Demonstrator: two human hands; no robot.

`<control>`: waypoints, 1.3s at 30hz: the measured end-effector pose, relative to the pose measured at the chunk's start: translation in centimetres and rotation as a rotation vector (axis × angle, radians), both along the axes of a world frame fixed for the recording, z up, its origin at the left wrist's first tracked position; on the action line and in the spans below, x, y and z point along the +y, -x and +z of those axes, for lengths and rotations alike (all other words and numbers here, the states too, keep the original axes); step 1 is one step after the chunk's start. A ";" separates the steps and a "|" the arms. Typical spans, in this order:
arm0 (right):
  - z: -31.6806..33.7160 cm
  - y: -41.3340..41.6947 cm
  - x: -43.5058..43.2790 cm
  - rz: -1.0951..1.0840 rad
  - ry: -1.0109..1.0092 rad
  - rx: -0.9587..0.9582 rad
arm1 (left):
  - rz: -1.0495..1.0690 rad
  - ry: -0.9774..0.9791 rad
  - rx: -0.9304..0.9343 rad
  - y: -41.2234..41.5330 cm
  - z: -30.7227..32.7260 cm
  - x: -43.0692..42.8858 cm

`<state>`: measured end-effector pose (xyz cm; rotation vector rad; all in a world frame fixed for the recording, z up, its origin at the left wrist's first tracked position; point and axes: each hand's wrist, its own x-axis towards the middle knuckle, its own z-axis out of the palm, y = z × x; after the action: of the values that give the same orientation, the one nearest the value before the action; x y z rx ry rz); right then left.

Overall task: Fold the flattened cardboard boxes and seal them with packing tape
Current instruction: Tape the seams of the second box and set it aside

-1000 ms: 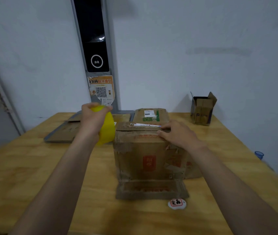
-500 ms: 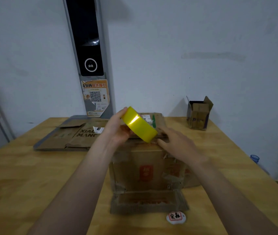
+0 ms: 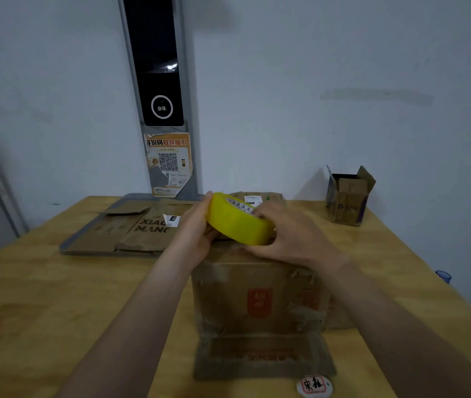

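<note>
A worn brown cardboard box [image 3: 257,300] with a red logo stands upright on the wooden table [image 3: 56,297], its bottom flap lying flat toward me. Above the box's top I hold a yellow roll of packing tape [image 3: 237,224], tilted. My left hand [image 3: 197,234] grips the roll's left side with the thumb over its rim. My right hand [image 3: 288,237] covers the roll's right side, fingers curled against it. The top of the box is hidden behind both hands.
Flattened cardboard boxes [image 3: 131,228] lie on a grey tray at the back left. A small open box [image 3: 349,196] stands at the back right near the wall. A round white sticker [image 3: 314,385] lies by the near flap. A grey pillar with a QR poster [image 3: 168,163] rises behind.
My left hand carried the yellow tape roll from the box's left side to above its top. My right hand left the box top and came onto the roll.
</note>
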<state>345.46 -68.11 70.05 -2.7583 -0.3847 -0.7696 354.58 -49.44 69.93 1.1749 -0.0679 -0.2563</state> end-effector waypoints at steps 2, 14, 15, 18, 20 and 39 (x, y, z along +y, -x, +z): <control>1.1 0.0 -0.3 0.017 -0.057 -0.079 | -0.041 0.022 0.012 -0.2 -0.5 0.6; -0.4 -2.0 -1.6 -0.117 -0.494 0.042 | -0.064 -0.132 0.046 -0.1 -0.1 0.3; -0.7 -2.3 -1.7 -0.128 -0.516 0.033 | -0.060 -0.142 0.035 0.0 -0.2 0.2; -1.3 -2.7 -1.8 -0.152 -0.585 0.005 | -0.035 -0.143 0.003 0.2 -0.5 0.0; -1.5 -2.6 -1.7 -0.147 -0.643 -0.007 | -0.006 -0.114 -0.004 0.3 -0.5 0.0; -0.9 -2.1 -0.9 -0.304 -0.717 0.028 | 0.163 -0.137 -0.110 -1.2 1.1 6.2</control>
<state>347.54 -69.04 69.11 -2.1539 0.2824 -0.7462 355.75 -43.27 70.98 1.3229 -0.0513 -0.0528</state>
